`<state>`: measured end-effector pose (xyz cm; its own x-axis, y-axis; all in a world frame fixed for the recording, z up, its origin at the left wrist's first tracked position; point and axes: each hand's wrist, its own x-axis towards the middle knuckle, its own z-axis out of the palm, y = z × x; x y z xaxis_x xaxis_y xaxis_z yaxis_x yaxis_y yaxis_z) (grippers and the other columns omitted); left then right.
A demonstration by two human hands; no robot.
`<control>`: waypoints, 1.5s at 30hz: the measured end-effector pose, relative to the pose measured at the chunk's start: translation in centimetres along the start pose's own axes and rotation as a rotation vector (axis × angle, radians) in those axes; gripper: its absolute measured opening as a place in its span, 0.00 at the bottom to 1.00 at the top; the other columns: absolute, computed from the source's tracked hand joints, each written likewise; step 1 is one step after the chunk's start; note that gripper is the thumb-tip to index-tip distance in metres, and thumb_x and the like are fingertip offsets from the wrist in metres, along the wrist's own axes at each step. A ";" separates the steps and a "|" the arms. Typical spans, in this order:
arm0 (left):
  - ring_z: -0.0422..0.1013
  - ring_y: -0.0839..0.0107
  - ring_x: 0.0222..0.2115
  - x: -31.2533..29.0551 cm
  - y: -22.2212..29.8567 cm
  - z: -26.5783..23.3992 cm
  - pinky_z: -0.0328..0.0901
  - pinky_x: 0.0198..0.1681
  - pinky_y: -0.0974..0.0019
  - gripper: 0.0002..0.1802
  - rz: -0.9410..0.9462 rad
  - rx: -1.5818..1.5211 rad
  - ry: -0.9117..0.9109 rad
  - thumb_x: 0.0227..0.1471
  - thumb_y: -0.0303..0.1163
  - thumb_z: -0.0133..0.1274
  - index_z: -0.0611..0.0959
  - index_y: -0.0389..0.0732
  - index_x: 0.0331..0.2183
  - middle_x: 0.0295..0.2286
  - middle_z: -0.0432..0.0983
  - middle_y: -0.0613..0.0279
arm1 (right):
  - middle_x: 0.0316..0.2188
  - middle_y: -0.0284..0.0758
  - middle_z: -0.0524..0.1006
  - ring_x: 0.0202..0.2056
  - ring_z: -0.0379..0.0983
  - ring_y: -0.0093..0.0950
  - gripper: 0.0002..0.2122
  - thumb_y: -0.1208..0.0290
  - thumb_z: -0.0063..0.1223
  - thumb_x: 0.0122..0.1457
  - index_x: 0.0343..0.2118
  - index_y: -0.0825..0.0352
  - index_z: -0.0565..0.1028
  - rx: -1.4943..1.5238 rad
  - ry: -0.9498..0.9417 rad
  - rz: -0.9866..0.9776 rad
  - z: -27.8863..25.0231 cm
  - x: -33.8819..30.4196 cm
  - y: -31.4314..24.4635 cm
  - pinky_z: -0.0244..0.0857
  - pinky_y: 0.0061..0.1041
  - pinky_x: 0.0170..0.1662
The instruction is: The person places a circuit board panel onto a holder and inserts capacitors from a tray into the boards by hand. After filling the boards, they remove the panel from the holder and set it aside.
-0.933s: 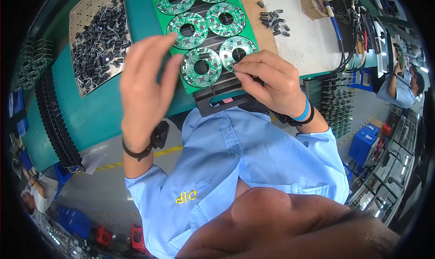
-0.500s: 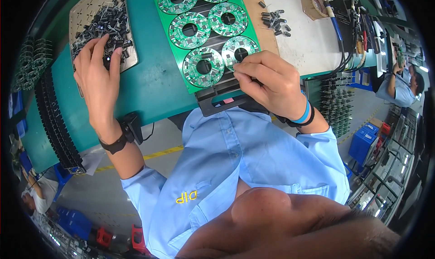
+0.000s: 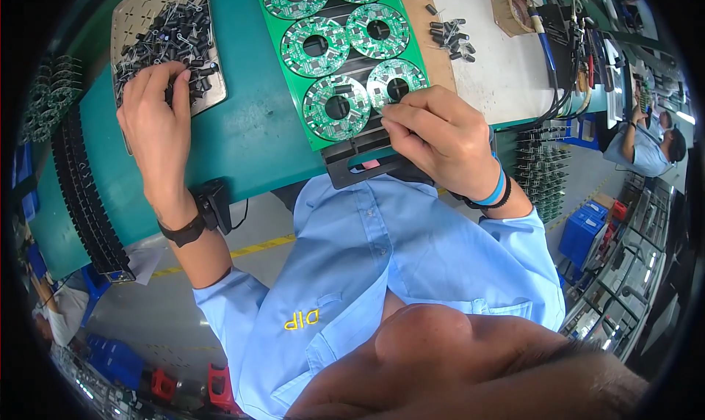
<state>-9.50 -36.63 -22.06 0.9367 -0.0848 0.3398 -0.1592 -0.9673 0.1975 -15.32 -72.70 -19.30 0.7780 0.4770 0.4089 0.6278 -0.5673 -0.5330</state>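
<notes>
A green panel (image 3: 294, 75) of round circuit boards with centre holes lies on a black holder (image 3: 360, 167) on the teal bench. My right hand (image 3: 433, 137) rests at the panel's near right corner, fingertips pinched together at the edge of the nearest right board (image 3: 396, 82); whether they hold a part is hidden. My left hand (image 3: 154, 119) reaches to the left into a metal tray (image 3: 132, 12) heaped with small black cylindrical capacitors (image 3: 176, 34), its fingers curled down among them.
A few loose capacitors (image 3: 448, 34) lie on a brown sheet right of the panel. Tools and cables (image 3: 558, 45) sit at the far right. A black ribbed strip (image 3: 81, 192) runs along the bench's left edge. Another person (image 3: 646, 145) works at the right.
My left hand left the panel, swung left to the capacitor tray and now has its fingers in the heap. My right hand has stayed at the panel's near right corner.
</notes>
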 end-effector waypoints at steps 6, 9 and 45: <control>0.74 0.60 0.42 0.2 -0.2 0.3 0.63 0.47 0.54 0.06 0.007 0.002 0.000 0.63 0.34 0.59 0.86 0.44 0.37 0.36 0.81 0.65 | 0.32 0.37 0.81 0.30 0.80 0.31 0.12 0.83 0.71 0.49 0.39 0.68 0.85 -0.016 0.003 0.009 0.3 0.1 0.1 0.75 0.27 0.32; 0.74 0.60 0.43 0.0 -0.2 0.5 0.63 0.48 0.53 0.05 0.014 0.018 0.012 0.64 0.34 0.58 0.85 0.44 0.38 0.36 0.81 0.65 | 0.32 0.37 0.81 0.30 0.80 0.31 0.12 0.83 0.71 0.49 0.38 0.68 0.85 -0.014 0.006 0.010 0.2 0.2 0.1 0.75 0.27 0.32; 0.80 0.71 0.32 0.4 1.8 -0.4 0.72 0.36 0.69 0.08 0.033 -0.436 0.173 0.54 0.24 0.68 0.90 0.37 0.39 0.34 0.86 0.59 | 0.32 0.36 0.77 0.33 0.77 0.34 0.13 0.79 0.71 0.50 0.40 0.69 0.83 -0.117 -0.148 -0.044 -0.2 0.4 -0.1 0.73 0.32 0.33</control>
<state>-9.50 -38.29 -21.24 0.8693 -0.0367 0.4929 -0.3385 -0.7709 0.5395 -15.08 -72.66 -18.94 0.7436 0.5913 0.3121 0.6660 -0.6140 -0.4235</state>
